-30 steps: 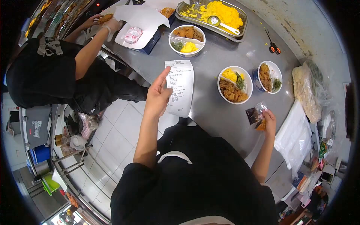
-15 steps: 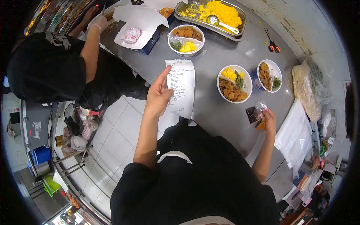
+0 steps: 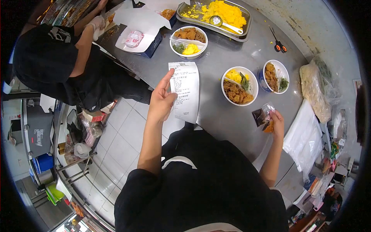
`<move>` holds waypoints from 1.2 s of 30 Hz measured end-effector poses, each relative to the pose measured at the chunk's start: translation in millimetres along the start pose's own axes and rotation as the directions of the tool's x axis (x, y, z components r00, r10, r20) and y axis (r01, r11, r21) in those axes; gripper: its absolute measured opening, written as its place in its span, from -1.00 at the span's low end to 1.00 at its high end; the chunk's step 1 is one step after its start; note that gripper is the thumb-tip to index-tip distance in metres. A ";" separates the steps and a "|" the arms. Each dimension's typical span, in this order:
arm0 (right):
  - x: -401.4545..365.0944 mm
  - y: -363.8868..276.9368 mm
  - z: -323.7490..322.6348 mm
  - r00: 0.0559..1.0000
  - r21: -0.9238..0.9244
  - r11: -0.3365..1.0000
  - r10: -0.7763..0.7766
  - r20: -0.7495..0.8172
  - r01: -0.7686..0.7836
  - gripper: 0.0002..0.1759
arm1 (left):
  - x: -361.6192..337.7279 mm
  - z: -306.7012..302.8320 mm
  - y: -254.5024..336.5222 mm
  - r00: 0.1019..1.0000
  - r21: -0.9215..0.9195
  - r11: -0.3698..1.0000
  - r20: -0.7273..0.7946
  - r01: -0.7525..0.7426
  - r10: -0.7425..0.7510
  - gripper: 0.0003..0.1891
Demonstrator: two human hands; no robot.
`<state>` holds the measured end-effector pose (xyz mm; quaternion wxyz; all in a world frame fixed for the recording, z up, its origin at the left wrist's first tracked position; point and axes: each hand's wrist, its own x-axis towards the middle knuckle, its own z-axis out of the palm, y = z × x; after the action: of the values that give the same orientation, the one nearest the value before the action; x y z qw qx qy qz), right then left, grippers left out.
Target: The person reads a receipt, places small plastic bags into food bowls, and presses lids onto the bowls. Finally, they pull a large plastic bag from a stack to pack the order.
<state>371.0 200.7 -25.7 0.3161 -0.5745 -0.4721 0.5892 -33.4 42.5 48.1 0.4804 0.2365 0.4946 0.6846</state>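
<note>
My left hand (image 3: pixel 162 98) grips a long printed receipt (image 3: pixel 187 92) by its left side, thumb and index finger across the front. Small plastic sauce packets (image 3: pixel 262 116), one dark and one orange, are pinched in my right hand (image 3: pixel 276 121) over the table's near edge. Just beyond that hand stands a round white bowl (image 3: pixel 239 87) of fried chicken, yellow egg and green leaves. To its right is another bowl (image 3: pixel 276 77) with chicken and greens. A third bowl (image 3: pixel 189 42), also divided, sits above the receipt.
A metal tray (image 3: pixel 247 34) of yellow scrambled egg with a measuring spoon (image 3: pixel 216 21) lies at the back. Orange-handled scissors (image 3: pixel 280 47) are near the wall. White plastic bags (image 3: pixel 305 139) hang right. An open box (image 3: pixel 148 48) holds a wrapped item (image 3: pixel 134 39). A co-worker (image 3: pixel 50 62) leans at left.
The co-worker at left has shifted, with the gloved hand moving slightly. My hands keep the receipt and the packets almost in place; the view has shifted slightly.
</note>
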 end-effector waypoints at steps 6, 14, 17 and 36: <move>-1.5 -1.3 1.8 1.000 0.007 1.000 0.000 -0.011 0.000 -0.89 | -1.7 4.8 5.0 1.000 -0.039 0.999 -0.014 0.008 -0.009 -0.26; 2.2 3.8 -2.3 1.000 0.008 1.000 -0.004 0.005 0.004 -0.88 | -2.9 2.8 4.3 1.000 -0.037 0.999 -0.014 0.001 -0.002 -0.29; 2.4 4.8 -2.4 1.000 -0.009 1.000 0.001 -0.012 -0.001 -0.88 | -3.5 2.4 4.5 1.000 -0.014 1.000 -0.020 -0.002 0.002 -0.29; 0.0 1.3 -0.6 1.000 0.014 1.000 -0.007 0.006 0.007 -0.89 | -4.1 1.9 4.8 0.999 -0.003 0.999 -0.035 -0.036 0.036 -0.29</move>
<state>371.8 200.4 -26.9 0.3207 -0.5689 -0.4707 0.5933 -32.2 39.5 53.8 0.4597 0.2325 0.4975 0.6979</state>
